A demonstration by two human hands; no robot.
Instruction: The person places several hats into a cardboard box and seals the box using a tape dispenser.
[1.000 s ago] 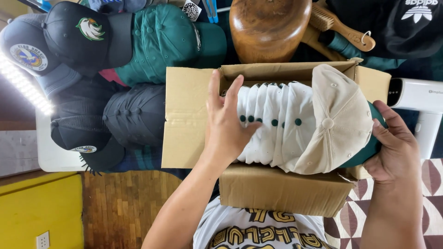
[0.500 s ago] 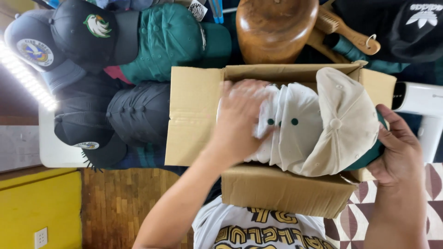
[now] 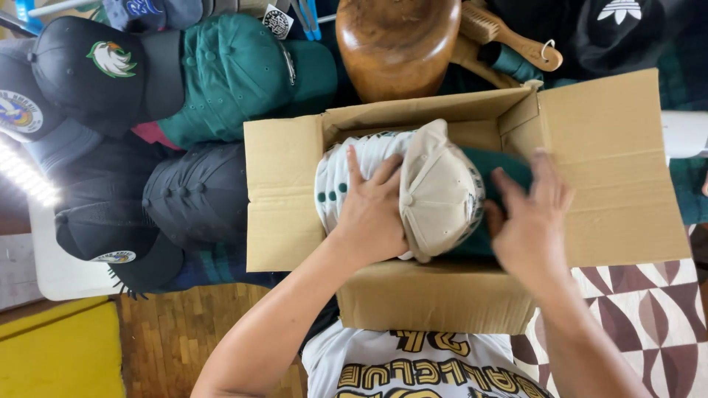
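Stack of white caps (image 3: 346, 180) with a beige cap (image 3: 439, 195) at its end sits mostly inside the cardboard box (image 3: 612, 169), left hand (image 3: 372, 210) fingers spread flat on the stack, right hand (image 3: 527, 221) fingers open against the green brim (image 3: 494, 173), flaps unclosed, dark caps (image 3: 199, 191) lying beside.

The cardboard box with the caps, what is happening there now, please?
A person presses a nested stack of white caps inside the open cardboard box. The left hand lies on the stack beside the beige cap at its end; the right hand is at that cap's green brim. Black and green caps lie beside the box.
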